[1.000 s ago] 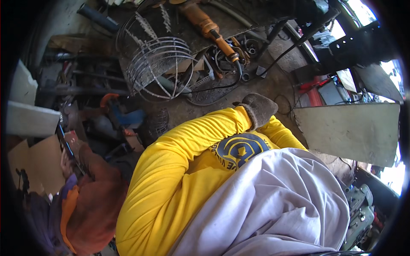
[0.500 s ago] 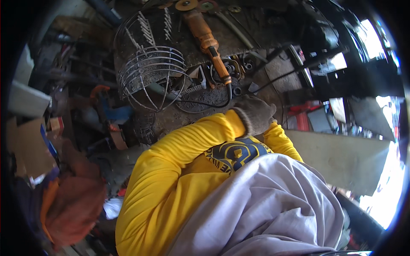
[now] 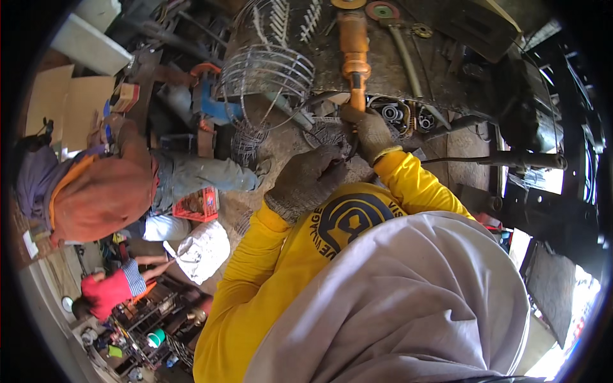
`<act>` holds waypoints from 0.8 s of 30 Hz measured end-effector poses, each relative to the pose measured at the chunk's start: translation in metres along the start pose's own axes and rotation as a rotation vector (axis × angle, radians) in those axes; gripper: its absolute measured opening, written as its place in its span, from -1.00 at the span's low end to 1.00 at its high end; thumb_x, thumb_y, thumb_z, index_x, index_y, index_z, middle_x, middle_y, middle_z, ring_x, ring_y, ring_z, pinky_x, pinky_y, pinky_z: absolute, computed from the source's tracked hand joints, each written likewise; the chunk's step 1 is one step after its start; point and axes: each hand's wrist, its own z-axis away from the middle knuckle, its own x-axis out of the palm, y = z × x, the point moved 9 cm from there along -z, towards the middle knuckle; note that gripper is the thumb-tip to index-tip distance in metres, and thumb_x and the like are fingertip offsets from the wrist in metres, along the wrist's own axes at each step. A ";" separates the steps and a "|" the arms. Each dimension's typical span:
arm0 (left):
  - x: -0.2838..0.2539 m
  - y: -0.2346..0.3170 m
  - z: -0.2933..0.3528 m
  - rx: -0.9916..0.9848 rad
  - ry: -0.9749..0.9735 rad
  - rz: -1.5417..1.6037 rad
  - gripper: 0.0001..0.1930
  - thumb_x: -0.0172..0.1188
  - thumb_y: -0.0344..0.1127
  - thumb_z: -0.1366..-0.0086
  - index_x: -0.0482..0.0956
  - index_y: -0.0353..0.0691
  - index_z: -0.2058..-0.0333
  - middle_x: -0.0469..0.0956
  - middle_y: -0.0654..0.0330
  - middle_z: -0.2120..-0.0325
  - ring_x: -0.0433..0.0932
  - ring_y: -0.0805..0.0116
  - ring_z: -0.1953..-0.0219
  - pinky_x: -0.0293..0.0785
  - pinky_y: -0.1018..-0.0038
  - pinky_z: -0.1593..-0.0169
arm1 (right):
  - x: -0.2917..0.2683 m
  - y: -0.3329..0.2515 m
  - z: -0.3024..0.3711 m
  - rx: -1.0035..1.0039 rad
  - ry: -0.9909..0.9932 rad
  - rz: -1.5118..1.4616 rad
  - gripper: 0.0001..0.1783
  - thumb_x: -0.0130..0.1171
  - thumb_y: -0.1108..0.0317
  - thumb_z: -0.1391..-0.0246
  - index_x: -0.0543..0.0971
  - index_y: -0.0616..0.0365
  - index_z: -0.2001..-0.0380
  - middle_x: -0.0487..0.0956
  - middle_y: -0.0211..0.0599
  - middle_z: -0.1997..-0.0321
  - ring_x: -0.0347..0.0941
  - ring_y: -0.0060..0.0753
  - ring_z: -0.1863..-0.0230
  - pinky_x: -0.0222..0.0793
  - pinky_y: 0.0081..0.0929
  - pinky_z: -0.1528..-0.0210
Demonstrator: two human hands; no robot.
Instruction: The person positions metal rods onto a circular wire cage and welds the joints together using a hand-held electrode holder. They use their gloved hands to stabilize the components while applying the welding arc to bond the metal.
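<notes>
- Under and just beyond the fingers of the gloved right hand point(image 3: 373, 131) lies an orange angle grinder point(image 3: 355, 46), its body on the dark table point(image 3: 324, 71) and its rear handle jutting past the near edge.
- Those right fingers cross the handle's tail; it looks like a grasp, but their undersides are hidden, so I cannot tell how firmly they are clenched.
- Lower left of them, the gloved left hand point(image 3: 306, 179) has its fingers partly curled; I cannot tell whether they hold anything.
- For a sound hold, the right fingers should wrap fully round the handle, with the left fingers supporting the body, well behind the head.
- Any lift seems best made straight up: a domed wire cage point(image 3: 269, 69) sits beyond and left of the right fingers, a pale rod point(image 3: 407, 60) beyond and right.
- The grinder's long axis runs almost straight away from the right fingers: tail toward them, head pointing away, where a yellowish disc point(image 3: 348, 3) shows; whether it is mounted is unclear.
</notes>
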 end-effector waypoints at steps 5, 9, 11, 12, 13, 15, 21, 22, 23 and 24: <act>-0.011 -0.054 0.029 -0.229 0.051 0.099 -0.82 0.25 -0.32 -0.34 0.55 -0.29 0.16 0.62 0.07 0.46 0.67 0.35 0.47 0.55 0.39 0.36 | -0.028 -0.010 -0.001 -0.007 0.019 0.094 -0.73 0.33 0.16 -0.04 0.56 0.14 0.41 0.42 -0.49 0.61 0.27 -0.58 0.66 0.13 -0.54 0.59; -0.025 -0.076 0.030 -0.127 0.099 0.186 -0.80 0.22 -0.34 -0.39 0.53 -0.32 0.11 0.62 0.12 0.47 0.67 0.39 0.49 0.56 0.45 0.37 | -0.039 -0.026 0.001 0.011 0.050 -0.038 -0.83 0.31 0.29 -0.09 0.56 0.13 0.36 0.40 -0.54 0.62 0.25 -0.67 0.68 0.05 -0.65 0.65; -0.042 -0.078 0.027 -0.100 0.098 0.163 -0.78 0.22 -0.34 -0.39 0.52 -0.33 0.08 0.63 0.16 0.45 0.66 0.43 0.47 0.57 0.48 0.36 | -0.043 -0.032 0.000 0.037 0.005 -0.068 -0.85 0.31 0.33 -0.14 0.57 0.13 0.30 0.36 -0.61 0.62 0.19 -0.74 0.69 0.06 -0.68 0.66; -0.049 -0.087 0.028 -0.112 0.099 0.145 -0.78 0.22 -0.35 -0.39 0.52 -0.33 0.08 0.63 0.16 0.44 0.66 0.43 0.47 0.57 0.48 0.36 | -0.055 -0.034 -0.005 0.038 0.027 -0.068 -0.82 0.32 0.32 -0.13 0.58 0.15 0.26 0.34 -0.63 0.62 0.18 -0.75 0.69 0.07 -0.70 0.65; -0.054 -0.095 0.026 -0.114 0.090 0.133 -0.78 0.22 -0.35 -0.39 0.52 -0.34 0.08 0.63 0.16 0.44 0.66 0.43 0.47 0.57 0.48 0.36 | -0.079 -0.034 -0.014 0.044 0.010 -0.064 -0.81 0.32 0.32 -0.14 0.59 0.16 0.25 0.38 -0.60 0.61 0.21 -0.72 0.69 0.11 -0.70 0.64; -0.059 -0.113 0.030 -0.155 0.067 0.170 -0.78 0.21 -0.36 -0.38 0.52 -0.34 0.07 0.64 0.15 0.44 0.66 0.43 0.47 0.57 0.48 0.36 | -0.095 -0.030 -0.016 0.054 0.059 -0.029 -0.78 0.33 0.29 -0.15 0.61 0.19 0.22 0.43 -0.55 0.59 0.26 -0.68 0.68 0.17 -0.69 0.63; -0.074 -0.155 0.049 -0.290 0.071 0.274 -0.80 0.21 -0.27 -0.36 0.56 -0.28 0.15 0.64 -0.02 0.40 0.67 0.08 0.38 0.55 0.29 0.28 | -0.088 -0.036 -0.010 0.073 0.161 -0.008 -0.71 0.32 0.19 -0.20 0.61 0.21 0.19 0.57 -0.39 0.46 0.49 -0.58 0.54 0.44 -0.67 0.46; -0.073 -0.158 0.052 -0.302 0.070 0.278 -0.79 0.21 -0.26 -0.36 0.56 -0.27 0.16 0.64 -0.03 0.40 0.67 0.05 0.38 0.54 0.27 0.28 | -0.086 -0.041 -0.007 0.102 0.110 0.052 -0.69 0.32 0.17 -0.22 0.61 0.19 0.15 0.59 -0.41 0.42 0.52 -0.59 0.52 0.48 -0.65 0.42; -0.072 -0.161 0.054 -0.314 0.069 0.281 -0.79 0.21 -0.25 -0.36 0.55 -0.27 0.17 0.63 -0.03 0.40 0.66 0.03 0.37 0.54 0.24 0.28 | -0.082 -0.043 -0.004 0.133 0.059 0.111 -0.67 0.31 0.15 -0.23 0.61 0.17 0.11 0.61 -0.42 0.39 0.54 -0.61 0.51 0.53 -0.64 0.39; -0.073 -0.160 0.055 -0.277 0.053 0.259 -0.80 0.20 -0.27 -0.37 0.55 -0.28 0.17 0.62 0.01 0.42 0.65 0.14 0.41 0.53 0.29 0.31 | -0.085 -0.047 0.000 0.086 0.126 0.152 -0.62 0.31 0.12 -0.24 0.61 0.18 0.07 0.62 -0.39 0.36 0.56 -0.58 0.46 0.55 -0.62 0.35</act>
